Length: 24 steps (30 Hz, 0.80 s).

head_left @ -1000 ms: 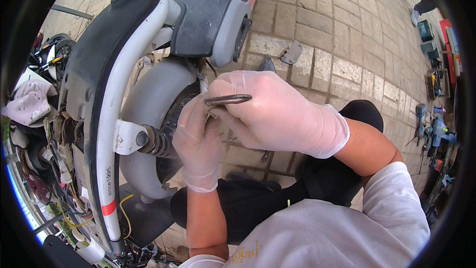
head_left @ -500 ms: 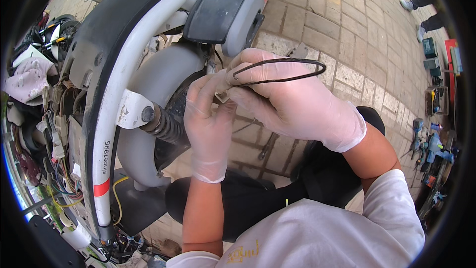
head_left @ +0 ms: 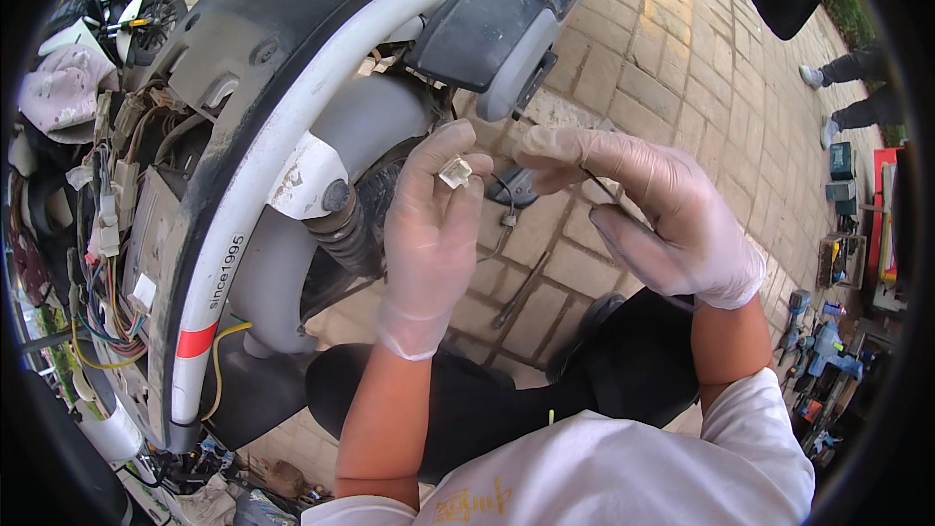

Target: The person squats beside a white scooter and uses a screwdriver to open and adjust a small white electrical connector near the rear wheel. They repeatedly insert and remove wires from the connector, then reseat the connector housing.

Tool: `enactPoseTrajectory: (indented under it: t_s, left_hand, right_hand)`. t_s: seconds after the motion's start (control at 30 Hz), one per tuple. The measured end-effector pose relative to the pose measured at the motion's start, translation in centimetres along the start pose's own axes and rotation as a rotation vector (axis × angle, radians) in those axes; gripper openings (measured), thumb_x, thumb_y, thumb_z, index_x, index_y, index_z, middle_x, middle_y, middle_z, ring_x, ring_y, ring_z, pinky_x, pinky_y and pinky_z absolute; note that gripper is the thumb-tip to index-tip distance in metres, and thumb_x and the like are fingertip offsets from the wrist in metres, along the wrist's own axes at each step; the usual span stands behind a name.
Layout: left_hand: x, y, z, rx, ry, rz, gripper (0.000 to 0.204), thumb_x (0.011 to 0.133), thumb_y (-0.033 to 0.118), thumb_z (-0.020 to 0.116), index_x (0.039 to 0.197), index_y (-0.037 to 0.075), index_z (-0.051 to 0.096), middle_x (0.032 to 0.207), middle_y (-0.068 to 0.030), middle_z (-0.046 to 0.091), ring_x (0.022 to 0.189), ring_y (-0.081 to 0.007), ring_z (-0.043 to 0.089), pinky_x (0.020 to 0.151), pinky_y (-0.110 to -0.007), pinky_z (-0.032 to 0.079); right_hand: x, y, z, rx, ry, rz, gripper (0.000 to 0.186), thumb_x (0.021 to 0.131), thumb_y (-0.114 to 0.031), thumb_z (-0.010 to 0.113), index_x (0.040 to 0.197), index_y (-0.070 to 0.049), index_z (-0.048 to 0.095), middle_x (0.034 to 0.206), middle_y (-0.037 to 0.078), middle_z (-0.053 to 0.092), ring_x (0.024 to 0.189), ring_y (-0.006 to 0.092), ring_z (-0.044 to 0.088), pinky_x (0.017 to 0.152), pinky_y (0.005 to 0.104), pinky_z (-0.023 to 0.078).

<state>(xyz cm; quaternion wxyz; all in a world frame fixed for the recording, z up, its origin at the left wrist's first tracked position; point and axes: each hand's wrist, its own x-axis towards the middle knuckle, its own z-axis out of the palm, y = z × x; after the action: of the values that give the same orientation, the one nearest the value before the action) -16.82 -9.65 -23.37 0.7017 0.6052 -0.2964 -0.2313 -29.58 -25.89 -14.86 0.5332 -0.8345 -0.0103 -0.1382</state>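
Note:
A small white plastic connector (head_left: 455,171) sits pinched between the thumb and fingers of my left hand (head_left: 430,234). To its right, apart from it, my right hand (head_left: 672,209) is raised with its fingers bent. A thin black wire (head_left: 598,185) shows between those fingers; most of it is hidden by the hand. Both hands wear thin whitish see-through gloves. Just left of my left hand are the scooter's coil spring shock absorber (head_left: 348,239) and grey rear mudguard (head_left: 370,122).
The scooter's white frame tube (head_left: 317,127) curves along the left. Beyond it lies a bundle of loose wires and connectors (head_left: 112,205). A thin rod-like tool (head_left: 519,290) lies on the paving. Power tools (head_left: 828,346) stand far right; another person's legs (head_left: 857,93) are at upper right.
My hands have drawn apart, the right one moving rightward with the black wire. The white connector now shows plainly in my left hand. The view has shifted slightly.

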Motion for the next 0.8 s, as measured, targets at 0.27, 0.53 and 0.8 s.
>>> enactPoseTrajectory:
  t_s: [0.27,0.53,0.8]
  left_hand:
    - [0.5,-0.9,-0.2,0.114,0.047,0.063,0.029,0.093,0.004,0.059,0.121,0.001,0.056,0.113,-0.0087,0.057,0.091,-0.0145,0.056,0.087,-0.031,0.047]
    - [1.1,-1.3,-0.7,0.314,0.121,-0.042,0.015,0.088,0.008,0.070,0.100,0.002,0.063,0.093,-0.0078,0.067,0.087,-0.0191,0.062,0.082,-0.031,0.049]
    - [1.7,-1.4,-0.8,0.425,0.034,0.068,0.014,0.084,0.010,0.076,0.084,0.002,0.064,0.082,-0.0050,0.064,0.071,-0.0170,0.057,0.067,-0.031,0.046]
  right_hand:
    - [-0.2,1.1,0.5,0.881,0.082,0.329,0.054,0.084,-0.011,0.067,0.130,0.012,0.052,0.123,0.023,0.064,0.113,0.0299,0.063,0.097,0.0394,0.048]
    - [0.1,0.3,0.7,0.145,-0.036,0.376,0.038,0.087,0.004,0.057,0.124,-0.003,0.061,0.100,0.014,0.071,0.079,0.0217,0.071,0.070,0.0306,0.055]
    - [0.6,-0.8,-0.7,-0.579,-0.124,0.113,0.053,0.079,0.005,0.062,0.130,-0.012,0.061,0.085,0.013,0.061,0.078,0.0342,0.061,0.068,0.0407,0.051]
